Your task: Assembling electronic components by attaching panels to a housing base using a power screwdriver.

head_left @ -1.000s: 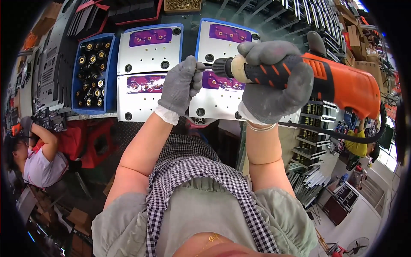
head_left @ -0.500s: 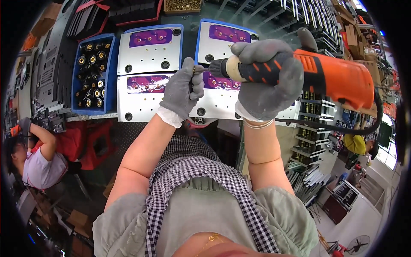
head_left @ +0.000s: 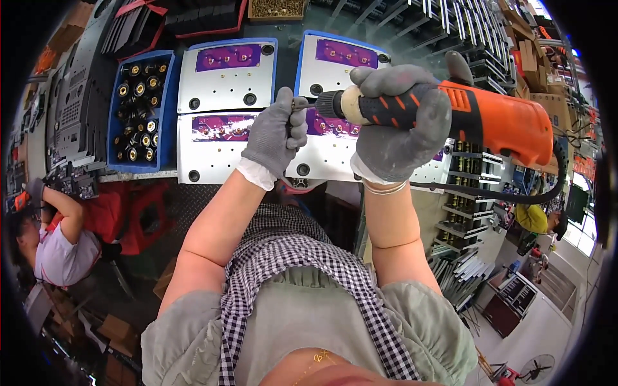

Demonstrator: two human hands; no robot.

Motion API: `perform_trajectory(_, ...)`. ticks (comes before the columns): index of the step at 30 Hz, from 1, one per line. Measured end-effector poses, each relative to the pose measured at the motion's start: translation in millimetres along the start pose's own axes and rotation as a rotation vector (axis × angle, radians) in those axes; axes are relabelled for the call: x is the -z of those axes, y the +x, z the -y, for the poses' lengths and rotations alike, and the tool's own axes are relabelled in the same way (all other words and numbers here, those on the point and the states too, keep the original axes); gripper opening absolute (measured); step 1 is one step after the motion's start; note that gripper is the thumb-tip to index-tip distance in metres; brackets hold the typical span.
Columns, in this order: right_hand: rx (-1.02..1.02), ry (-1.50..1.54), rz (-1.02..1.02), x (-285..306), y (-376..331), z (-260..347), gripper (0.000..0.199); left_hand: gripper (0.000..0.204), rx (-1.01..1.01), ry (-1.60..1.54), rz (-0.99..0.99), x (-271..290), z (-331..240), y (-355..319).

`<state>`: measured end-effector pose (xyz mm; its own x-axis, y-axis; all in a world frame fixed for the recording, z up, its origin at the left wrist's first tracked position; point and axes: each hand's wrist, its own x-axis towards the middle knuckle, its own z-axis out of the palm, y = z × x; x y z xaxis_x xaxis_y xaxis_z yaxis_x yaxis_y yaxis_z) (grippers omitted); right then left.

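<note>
In our right hand (head_left: 402, 122) we have the orange-and-black power driver (head_left: 508, 125), the gloved fingers wrapped around its dark grip, its orange end lying to that hand's right and its thin bit (head_left: 311, 100) reaching toward our left hand (head_left: 277, 132). The left hand, gloved as well, is curled nearly closed, thumb and forefinger pinching a small piece (head_left: 299, 102) at the bit's end, too small for us to make out. A black cable (head_left: 463, 192) loops behind and to the right of the right hand. Beneath and just beyond both hands, silvery panels (head_left: 212, 154) with purple boards (head_left: 227, 56) lie on the surface (head_left: 290, 38). Left of the left hand, we see a blue bin (head_left: 168, 122) of round black parts (head_left: 140, 87) with gold-coloured centres; well beyond that hand sits a box (head_left: 277, 18) of small brass-coloured pieces (head_left: 277, 7).
</note>
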<state>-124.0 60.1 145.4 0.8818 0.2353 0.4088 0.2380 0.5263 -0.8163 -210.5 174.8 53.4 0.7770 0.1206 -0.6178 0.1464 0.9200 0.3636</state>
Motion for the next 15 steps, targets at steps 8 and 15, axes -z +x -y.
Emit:
perform_trajectory(8,-0.087,0.007,-0.177,-16,6,6,0.060,0.036,-0.029,-0.106,0.285,15,-3,15)
perform_trajectory(15,-0.092,0.070,-0.106,-14,10,10,0.063,0.036,-0.147,0.029,0.136,13,-5,4)
